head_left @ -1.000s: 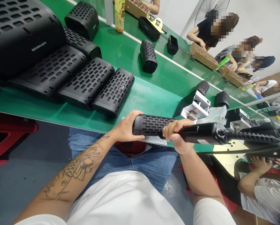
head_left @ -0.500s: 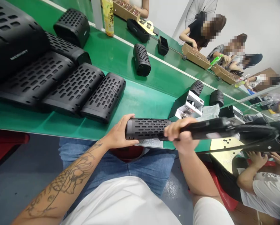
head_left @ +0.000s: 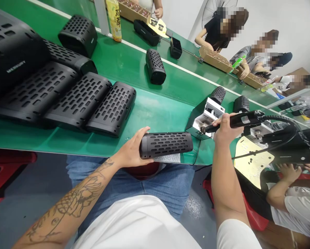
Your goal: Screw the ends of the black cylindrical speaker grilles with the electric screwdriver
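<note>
My left hand (head_left: 134, 148) is wrapped round the left end of a black speaker housing (head_left: 167, 144) with rows of slots, lying near the table's front edge. My right hand (head_left: 226, 129) grips a black corded electric screwdriver (head_left: 244, 119). The screwdriver's tip points left and meets the front of a white-and-black screw feeder (head_left: 207, 117); whether a screw is on the bit is too small to tell. Several more slotted black speaker housings (head_left: 113, 109) lean in a row to the left of my left hand.
One housing (head_left: 155, 66) stands on the green table (head_left: 160, 103) further back. A yellow drink bottle (head_left: 114, 20) is by a post. At right, a yellow sheet (head_left: 252, 160) with black dots lies beside a co-worker's hands (head_left: 287, 173). The screwdriver's cord (head_left: 292, 119) runs off rightward.
My right hand has carried the screwdriver away from the speaker housing's right end, right and up to the screw feeder. My left hand keeps its hold.
</note>
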Demonstrator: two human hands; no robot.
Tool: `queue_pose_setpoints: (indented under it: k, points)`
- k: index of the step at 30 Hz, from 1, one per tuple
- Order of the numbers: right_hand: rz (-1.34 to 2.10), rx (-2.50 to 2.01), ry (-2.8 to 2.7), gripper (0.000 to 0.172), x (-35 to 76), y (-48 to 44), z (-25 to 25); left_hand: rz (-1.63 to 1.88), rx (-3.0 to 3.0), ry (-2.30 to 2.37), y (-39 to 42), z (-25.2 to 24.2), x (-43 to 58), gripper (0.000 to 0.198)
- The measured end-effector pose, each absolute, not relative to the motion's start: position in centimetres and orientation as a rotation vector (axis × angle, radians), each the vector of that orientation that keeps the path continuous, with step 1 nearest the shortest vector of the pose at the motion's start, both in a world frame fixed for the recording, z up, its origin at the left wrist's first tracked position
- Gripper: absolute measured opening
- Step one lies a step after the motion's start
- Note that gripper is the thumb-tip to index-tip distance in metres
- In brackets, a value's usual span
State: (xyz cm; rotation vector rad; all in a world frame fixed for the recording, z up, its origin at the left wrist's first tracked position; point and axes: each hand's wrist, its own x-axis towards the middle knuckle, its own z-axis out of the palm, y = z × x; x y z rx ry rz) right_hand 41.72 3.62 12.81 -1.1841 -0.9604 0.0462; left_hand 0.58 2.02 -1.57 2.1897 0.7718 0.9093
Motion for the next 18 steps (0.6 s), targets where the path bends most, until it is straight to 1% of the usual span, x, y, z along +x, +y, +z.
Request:
queue_pose_setpoints:
  k: [3,6,10,14,18]
  points:
    - [0.12,-1.105,-0.98,0.054,40.1,1.8,14.1,0.893,2.172,0.785,2.0,-1.1,0.7,0.142]
    - [0.245,-0.92,-1.002,0.047,36.2,-1.1,16.1,0.859,2.157,0.788,1.9,-0.5,0.9,0.133]
    - [0.558,-0.678,-1.261,0.038,28.7,-4.6,17.6,0.846,2.122,0.815,1.7,0.0,1.2,0.125]
    - [0.8,-0.482,-1.445,0.035,22.9,-5.1,16.9,0.872,2.091,0.815,1.5,0.0,1.5,0.122]
    - [0.858,-0.555,-1.435,0.04,20.7,-4.2,15.6,0.88,2.065,0.821,1.3,-0.1,1.7,0.12]
